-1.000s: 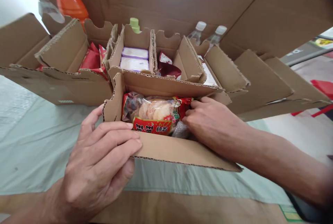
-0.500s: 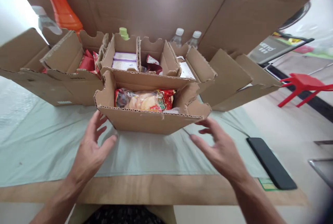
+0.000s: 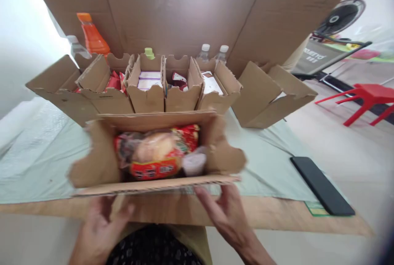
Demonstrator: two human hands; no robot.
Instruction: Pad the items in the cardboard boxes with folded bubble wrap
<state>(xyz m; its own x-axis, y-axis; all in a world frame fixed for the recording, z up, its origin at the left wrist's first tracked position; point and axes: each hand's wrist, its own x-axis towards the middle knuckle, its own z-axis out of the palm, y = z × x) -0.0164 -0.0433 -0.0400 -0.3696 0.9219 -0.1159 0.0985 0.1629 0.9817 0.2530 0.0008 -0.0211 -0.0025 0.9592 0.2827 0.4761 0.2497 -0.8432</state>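
Cloth-draped table [image 3: 271,211]: rice-cracker bag [image 3: 156,152] inside cardboard box [image 3: 226,156]; left hand [image 3: 103,226] at box's 7 o'clock, right hand [image 3: 226,213] 5 o'clock, both half-open, grip can't be told.

From my remote seat I see a tall cardboard panel [image 3: 184,10] at the back, with an orange bottle [image 3: 95,38] and a clear bottle [image 3: 79,48] before it on the left and two white-capped bottles [image 3: 222,54] right of centre. On the right I see a black phone [image 3: 321,185] on the pale green cloth [image 3: 271,170], a green-edged card [image 3: 314,208] just beside its near end. Beyond, I make out a red stool [image 3: 369,96] and a fan [image 3: 341,16].
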